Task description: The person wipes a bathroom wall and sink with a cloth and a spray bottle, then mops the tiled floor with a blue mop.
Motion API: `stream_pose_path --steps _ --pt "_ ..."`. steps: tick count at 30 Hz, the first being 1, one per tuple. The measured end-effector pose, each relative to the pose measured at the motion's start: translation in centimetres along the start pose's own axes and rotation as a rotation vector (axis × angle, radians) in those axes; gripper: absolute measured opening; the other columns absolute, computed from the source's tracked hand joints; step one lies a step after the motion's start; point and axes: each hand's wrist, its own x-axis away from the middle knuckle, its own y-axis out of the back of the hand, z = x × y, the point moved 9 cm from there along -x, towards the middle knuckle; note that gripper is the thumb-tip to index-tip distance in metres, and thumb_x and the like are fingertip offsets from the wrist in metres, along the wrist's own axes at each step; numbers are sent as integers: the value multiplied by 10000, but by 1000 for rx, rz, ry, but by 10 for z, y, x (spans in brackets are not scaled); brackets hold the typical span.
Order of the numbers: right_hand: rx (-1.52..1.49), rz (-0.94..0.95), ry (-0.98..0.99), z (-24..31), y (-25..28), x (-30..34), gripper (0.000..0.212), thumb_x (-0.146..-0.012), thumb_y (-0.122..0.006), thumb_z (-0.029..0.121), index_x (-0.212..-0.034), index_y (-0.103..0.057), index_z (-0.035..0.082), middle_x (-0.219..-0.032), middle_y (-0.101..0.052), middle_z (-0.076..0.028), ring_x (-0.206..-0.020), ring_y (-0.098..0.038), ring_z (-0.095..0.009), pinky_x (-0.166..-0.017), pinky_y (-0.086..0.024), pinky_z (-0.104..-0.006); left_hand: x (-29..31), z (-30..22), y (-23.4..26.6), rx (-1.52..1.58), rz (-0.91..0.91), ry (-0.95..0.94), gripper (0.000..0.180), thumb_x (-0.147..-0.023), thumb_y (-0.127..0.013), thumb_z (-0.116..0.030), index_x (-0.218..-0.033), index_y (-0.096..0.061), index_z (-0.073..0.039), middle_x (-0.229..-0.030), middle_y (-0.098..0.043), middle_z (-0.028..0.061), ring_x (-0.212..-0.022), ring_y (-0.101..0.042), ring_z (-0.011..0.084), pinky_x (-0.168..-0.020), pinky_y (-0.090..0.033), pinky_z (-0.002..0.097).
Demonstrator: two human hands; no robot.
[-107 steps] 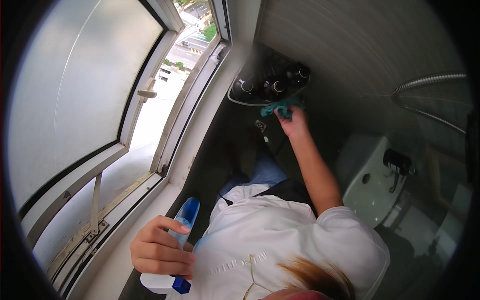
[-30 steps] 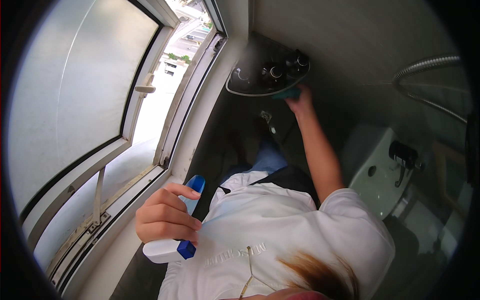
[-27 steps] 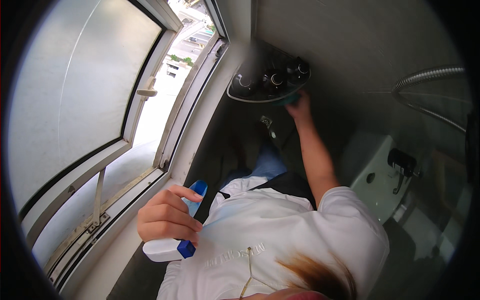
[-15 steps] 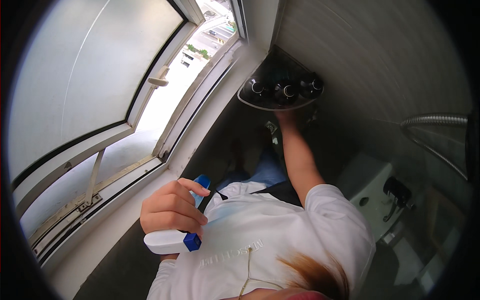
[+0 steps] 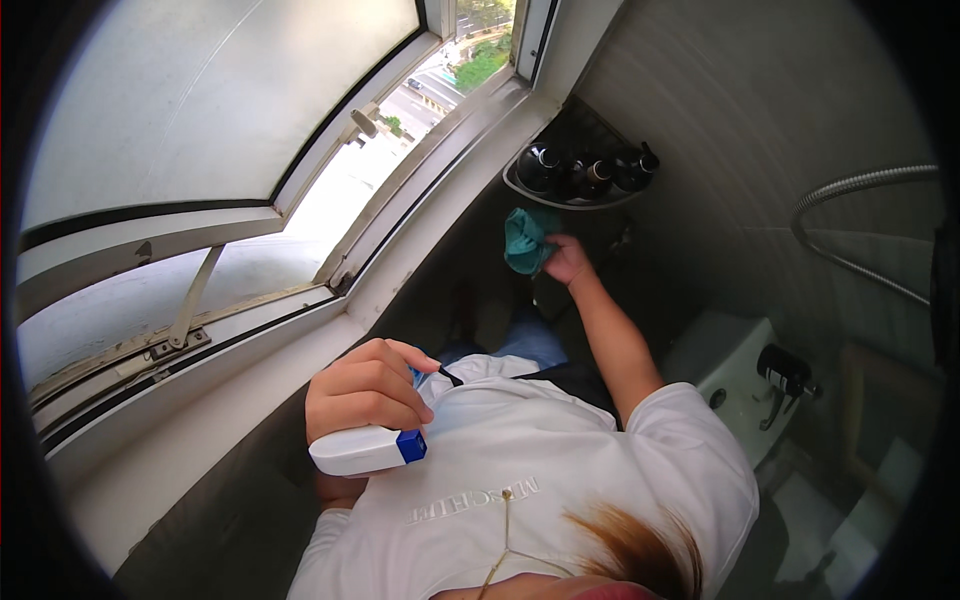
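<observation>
My left hand [image 5: 365, 395] is closed around a spray bottle, in front of my white shirt. The bottle's white spray head [image 5: 360, 452] with its blue nozzle [image 5: 411, 446] sticks out below my fingers; most of its body is hidden behind the hand. My right hand [image 5: 570, 260], at the end of an outstretched arm, pinches a bunched teal cloth [image 5: 524, 242]. The cloth hangs just below the corner shelf [image 5: 575, 205], apart from the window sill to its left.
Several dark pump bottles [image 5: 592, 176] stand on the shelf. To the left, a frosted window sash [image 5: 220, 110] is swung open, with a street far below. A metal shower hose [image 5: 850, 185] hangs on the right wall above a white basin [image 5: 740, 370] with a dark tap [image 5: 783, 372].
My right hand has come out from under the shelf, and the teal cloth now shows in it. The left hand keeps its hold on the spray bottle. The view has shifted slightly.
</observation>
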Motion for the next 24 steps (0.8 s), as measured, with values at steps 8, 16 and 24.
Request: stream_pose_path --steps 8,16,24 --pt "1586 -296 1227 25 -284 117 457 -754 -754 2 -1181 -594 38 -1055 -635 -147 -1022 -653 -338 -837 -525 -380 49 -3 11 71 -4 -48 165 -767 -775 -181 -795 -685 -46 -841 -696 89 -736 -549 205 -832 -563 455" --pt "1969 -632 1224 10 -289 38 463 -716 -680 -42 -1174 -616 -35 -1188 -505 -174 -1054 -521 -401 -927 -468 -460 78 -29 4 116 165 -99 153 -772 -714 -94 -829 -661 38 -820 -631 98 -788 -626 262 -909 -539 462" --pt "1973 -170 1172 -126 -301 65 606 -778 -714 240 -1232 -553 -126 -1208 -469 -242 -1090 -427 -399 -983 -404 -470 93 -26 -6 192 278 -139 164 -796 -702 -86 -881 -647 43 -882 -618 115 -855 -622 294 -920 -529 470"
